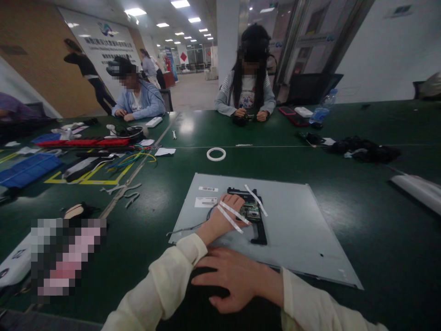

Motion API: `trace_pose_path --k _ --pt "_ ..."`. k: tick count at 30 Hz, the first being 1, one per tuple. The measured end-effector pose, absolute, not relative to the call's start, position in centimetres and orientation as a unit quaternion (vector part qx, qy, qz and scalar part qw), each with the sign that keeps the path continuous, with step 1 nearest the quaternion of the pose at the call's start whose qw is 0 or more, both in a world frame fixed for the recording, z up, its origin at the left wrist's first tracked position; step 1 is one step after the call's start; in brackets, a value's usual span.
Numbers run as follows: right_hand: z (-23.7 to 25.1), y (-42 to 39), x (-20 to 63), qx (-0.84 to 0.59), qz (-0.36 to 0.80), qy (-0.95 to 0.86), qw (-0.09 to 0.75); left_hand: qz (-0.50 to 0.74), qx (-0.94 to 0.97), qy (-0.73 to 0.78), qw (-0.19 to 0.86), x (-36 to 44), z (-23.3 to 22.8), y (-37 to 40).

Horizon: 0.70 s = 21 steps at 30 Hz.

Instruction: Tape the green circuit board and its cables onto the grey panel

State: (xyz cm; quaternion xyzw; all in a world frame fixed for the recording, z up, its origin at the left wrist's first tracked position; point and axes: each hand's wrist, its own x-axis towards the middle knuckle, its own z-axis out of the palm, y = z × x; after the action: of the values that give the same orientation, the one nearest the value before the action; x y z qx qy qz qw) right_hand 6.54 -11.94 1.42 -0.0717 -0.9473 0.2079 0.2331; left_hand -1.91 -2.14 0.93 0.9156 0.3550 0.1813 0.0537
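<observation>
Beyond the grey panel (pixel 292 230) lies a tape ring (pixel 216 154); left hand (pixel 225 216) fingers flat on the circuit board (pixel 251 210), gripping nothing.

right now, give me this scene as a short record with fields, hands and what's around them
left hand: left hand lies flat on the grey panel, fingers on the circuit board, no grip closed on anything
right hand: right hand rests open on the table at the near edge, crossed under the left forearm
on the hand: white ribbon strips lie across it
board mount: black bracket
beyond the panel: white tape ring
left of the panel: pliers
others: two people seated across the table
</observation>
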Motion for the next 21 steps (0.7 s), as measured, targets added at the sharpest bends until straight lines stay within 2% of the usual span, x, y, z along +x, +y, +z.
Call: trace_pose_path --k 8,15,21 --pt "1.4 -12.0 6.7 -0.080 0.227 -0.944 0.227 0.201 0.917 0.330 0.097 -2.5 1.6 -2.3" --pt "1.4 -11.9 6.9 -0.084 0.257 -0.931 0.246 0.205 0.915 0.322 0.130 -7.3 3.4 -2.1" --pt "2.2 -12.0 7.1 -0.083 0.273 -0.938 0.196 0.183 0.907 0.317 0.207 -10.3 2.7 -1.9"
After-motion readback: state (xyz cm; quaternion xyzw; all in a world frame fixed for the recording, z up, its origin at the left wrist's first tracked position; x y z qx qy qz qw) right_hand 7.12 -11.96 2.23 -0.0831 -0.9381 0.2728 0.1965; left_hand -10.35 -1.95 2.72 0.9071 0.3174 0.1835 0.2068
